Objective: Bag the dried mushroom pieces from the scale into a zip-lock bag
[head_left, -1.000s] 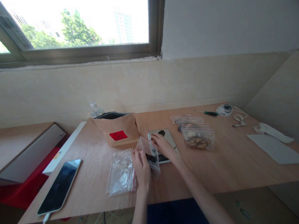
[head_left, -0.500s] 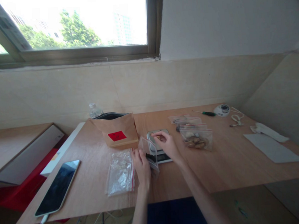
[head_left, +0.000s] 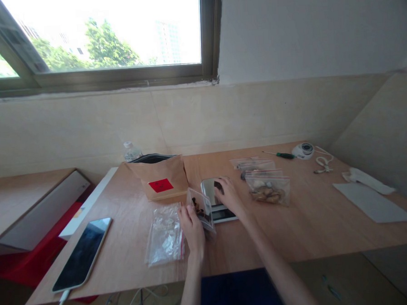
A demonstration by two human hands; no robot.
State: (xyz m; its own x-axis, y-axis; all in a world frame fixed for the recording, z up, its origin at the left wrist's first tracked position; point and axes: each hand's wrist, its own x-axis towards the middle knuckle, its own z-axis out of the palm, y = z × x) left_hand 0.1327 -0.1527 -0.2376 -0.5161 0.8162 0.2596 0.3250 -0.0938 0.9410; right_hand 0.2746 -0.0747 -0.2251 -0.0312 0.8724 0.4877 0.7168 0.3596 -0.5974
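Over the scale [head_left: 208, 187], right grip [head_left: 228, 193] seemingly pinches half-hidden dark piece [head_left: 218, 186]; left grip [head_left: 192, 223], bag [head_left: 207, 212].

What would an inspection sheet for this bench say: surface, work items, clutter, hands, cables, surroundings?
Surface: wooden tabletop.
Work items: digital scale; upright clear bag with dark pieces; flat clear bag; filled bags; open brown pouch.
Clutter: phone, screwdriver, white camera, bottle, white sheet.
Hands: left holds the upright bag; right over the scale, at a dark piece, grip unclear.
Cables: white phone cable; white cable beside the camera; loose cables below the table edge.
Surroundings: window, pale wall.
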